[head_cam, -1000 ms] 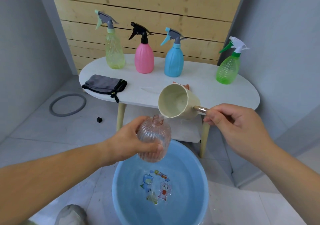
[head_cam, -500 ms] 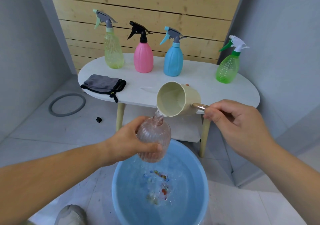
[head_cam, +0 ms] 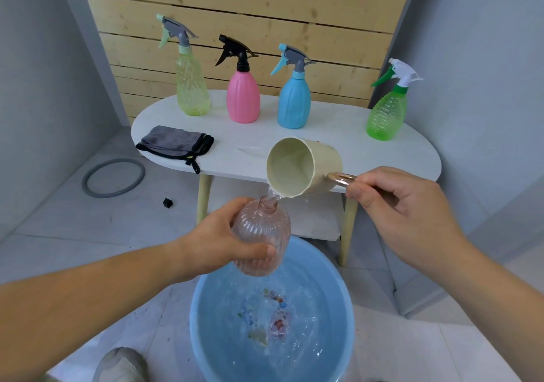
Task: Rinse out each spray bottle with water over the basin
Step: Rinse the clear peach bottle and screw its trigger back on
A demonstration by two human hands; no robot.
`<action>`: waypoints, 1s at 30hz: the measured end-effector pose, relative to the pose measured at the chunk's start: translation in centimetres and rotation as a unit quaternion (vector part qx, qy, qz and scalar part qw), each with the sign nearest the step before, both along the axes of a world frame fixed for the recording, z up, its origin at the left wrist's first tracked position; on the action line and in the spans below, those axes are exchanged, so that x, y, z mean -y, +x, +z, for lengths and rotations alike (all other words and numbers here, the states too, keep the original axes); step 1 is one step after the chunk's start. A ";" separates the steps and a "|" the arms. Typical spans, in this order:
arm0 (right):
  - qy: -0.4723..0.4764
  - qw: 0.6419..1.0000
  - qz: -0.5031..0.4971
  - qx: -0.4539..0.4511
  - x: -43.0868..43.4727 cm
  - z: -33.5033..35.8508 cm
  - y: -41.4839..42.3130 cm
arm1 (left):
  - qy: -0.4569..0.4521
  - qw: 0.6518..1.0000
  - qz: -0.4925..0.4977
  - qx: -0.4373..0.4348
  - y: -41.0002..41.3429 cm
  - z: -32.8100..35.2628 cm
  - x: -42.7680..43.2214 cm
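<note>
While water spills from the tilted cream plastic cup point(head_cam: 306, 172) into the open neck of the clear pink ribbed spray bottle point(head_cam: 262, 234), the first rinse looks to be at its filling stage. The left hand point(head_cam: 217, 243) holds that bottle upright, trigger head off, with fingers point(head_cam: 259, 252) wrapped round its body, above the near round blue plastic basin point(head_cam: 329, 275) on the floor, where the water is ruffled and splashing. The right hand point(head_cam: 403, 205) has its fingers point(head_cam: 362, 196) closed on the cup's copper-coloured handle, just right of the bottle's mouth. By my judgement this bottle has yet to be swirled and emptied. Four more stand on the far white oval desk point(head_cam: 323, 137) with trigger heads on: a yellow-green translucent bottle point(head_cam: 191, 87), a pink opaque bottle point(head_cam: 243, 99), a blue opaque bottle point(head_cam: 294, 102) and, far right, a green translucent bottle point(head_cam: 385, 116). They look unrinsed, so most of the job is left. A grey cloth point(head_cam: 173, 143) lies at the desk's left end.
</note>
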State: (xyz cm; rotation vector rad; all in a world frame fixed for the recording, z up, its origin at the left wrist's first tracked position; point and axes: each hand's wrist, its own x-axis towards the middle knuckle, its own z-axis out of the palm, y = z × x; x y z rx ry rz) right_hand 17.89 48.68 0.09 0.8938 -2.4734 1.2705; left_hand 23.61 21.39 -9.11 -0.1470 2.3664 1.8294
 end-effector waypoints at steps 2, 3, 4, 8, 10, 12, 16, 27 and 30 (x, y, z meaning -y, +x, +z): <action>0.004 1.000 0.001 -0.004 0.0 0.0 0.0 | -0.001 1.000 0.000 -0.001 0.0 0.0 0.0; 0.006 1.000 0.001 -0.007 0.0 -0.1 -0.1 | -0.001 1.000 0.000 0.000 0.0 0.0 0.0; 0.006 1.000 0.002 -0.010 -0.1 -0.1 -0.1 | -0.001 1.000 0.000 0.000 0.0 0.0 -0.1; 0.007 1.000 0.004 -0.023 -0.1 -0.2 -0.2 | -0.009 1.000 0.002 0.001 0.0 0.1 -0.1; 0.013 0.999 0.003 -0.035 -0.1 -0.2 -0.1 | -0.014 1.000 0.004 0.002 0.0 0.1 -0.2; 0.019 0.999 0.001 -0.044 -0.1 -0.1 -0.1 | -0.018 1.000 0.004 0.002 0.0 0.1 -0.3; 0.016 0.999 0.001 -0.046 -0.1 -0.2 -0.2 | -0.013 1.000 0.004 0.001 0.0 0.1 -0.3; 0.026 0.997 0.014 -0.074 -0.2 -0.6 -0.4 | -0.019 1.000 0.006 -0.002 0.0 0.0 -0.3; 0.028 0.997 0.013 -0.077 -0.2 -0.8 -0.6 | -0.014 1.000 0.003 -0.002 0.0 -0.1 -0.2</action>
